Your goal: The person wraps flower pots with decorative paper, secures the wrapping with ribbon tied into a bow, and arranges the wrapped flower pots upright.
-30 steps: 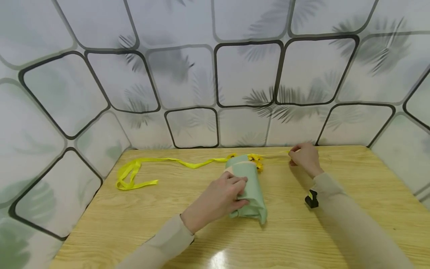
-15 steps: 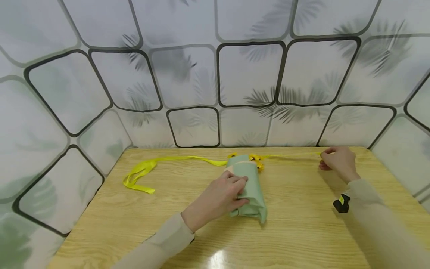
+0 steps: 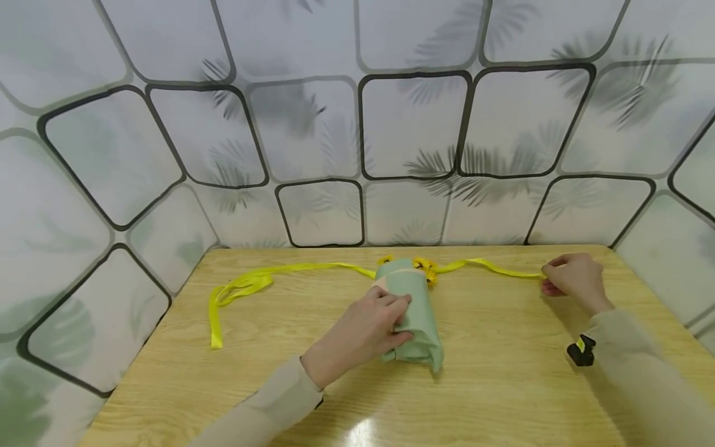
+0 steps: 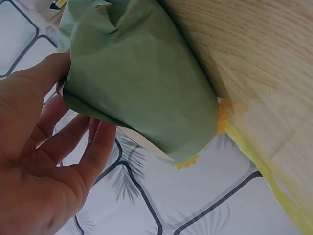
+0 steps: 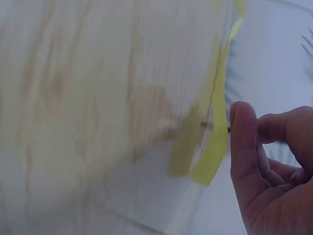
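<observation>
A bouquet (image 3: pixel 420 310) wrapped in pale green paper lies on the table, its small yellow flowers (image 3: pixel 426 266) peeking out at the far end. My left hand (image 3: pixel 363 323) holds the wrap from its left side; in the left wrist view, thumb and fingers (image 4: pixel 100 152) meet the paper's (image 4: pixel 142 83) edge. A yellow ribbon (image 3: pixel 313 267) runs behind the flowers, out to both sides. Off to the right, my right hand (image 3: pixel 578 279) pinches the ribbon near one end between thumb and forefinger. A short ribbon tail (image 5: pixel 208 164) hangs beside the thumb in the right wrist view.
The ribbon's other end trails in folds on the table's left part, its tip (image 3: pixel 216 335) toward the front. Patterned cloth walls (image 3: pixel 413 124) with leaf prints rise behind the wooden table (image 3: pixel 491 385) and at both sides.
My right hand has moved right with the ribbon, whose right stretch was taut and now sags in a wave. The folds at left have partly straightened. My left hand has stayed on the bouquet.
</observation>
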Demonstrator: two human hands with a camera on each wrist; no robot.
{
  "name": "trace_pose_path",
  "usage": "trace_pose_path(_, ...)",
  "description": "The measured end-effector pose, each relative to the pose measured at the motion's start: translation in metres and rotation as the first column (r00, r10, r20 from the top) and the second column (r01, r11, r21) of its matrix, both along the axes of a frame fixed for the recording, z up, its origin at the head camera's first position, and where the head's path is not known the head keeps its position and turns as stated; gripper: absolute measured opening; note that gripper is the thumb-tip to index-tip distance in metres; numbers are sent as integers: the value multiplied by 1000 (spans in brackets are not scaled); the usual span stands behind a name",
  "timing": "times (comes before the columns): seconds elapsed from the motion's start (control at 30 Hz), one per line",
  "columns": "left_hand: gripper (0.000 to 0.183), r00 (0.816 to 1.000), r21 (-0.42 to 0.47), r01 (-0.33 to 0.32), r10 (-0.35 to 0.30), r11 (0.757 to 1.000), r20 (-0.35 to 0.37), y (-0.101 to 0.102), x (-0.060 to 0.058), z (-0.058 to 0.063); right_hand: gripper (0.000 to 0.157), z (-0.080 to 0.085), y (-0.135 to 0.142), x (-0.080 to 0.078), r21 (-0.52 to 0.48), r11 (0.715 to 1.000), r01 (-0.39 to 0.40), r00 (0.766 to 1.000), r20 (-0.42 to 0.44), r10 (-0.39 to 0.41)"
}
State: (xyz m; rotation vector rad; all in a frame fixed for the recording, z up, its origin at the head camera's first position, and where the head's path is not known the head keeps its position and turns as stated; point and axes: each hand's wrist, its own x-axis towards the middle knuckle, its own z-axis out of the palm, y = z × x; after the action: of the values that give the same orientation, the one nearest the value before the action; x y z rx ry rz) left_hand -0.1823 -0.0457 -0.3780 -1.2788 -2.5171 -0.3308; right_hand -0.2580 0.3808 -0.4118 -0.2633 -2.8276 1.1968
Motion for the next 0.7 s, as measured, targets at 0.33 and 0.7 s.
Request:
trace_pose_path(0.33, 48, 1000, 12, -2, 2, 1000, 10, -1, 0, -2, 40, -3, -79, -23, 228, 935, -273, 945, -119, 305)
trace_pose_path(0.7, 24, 1000, 15, 2, -3, 1000, 29, 1, -1, 1, 27, -10, -125, -41, 431, 770, -470, 842, -44, 538)
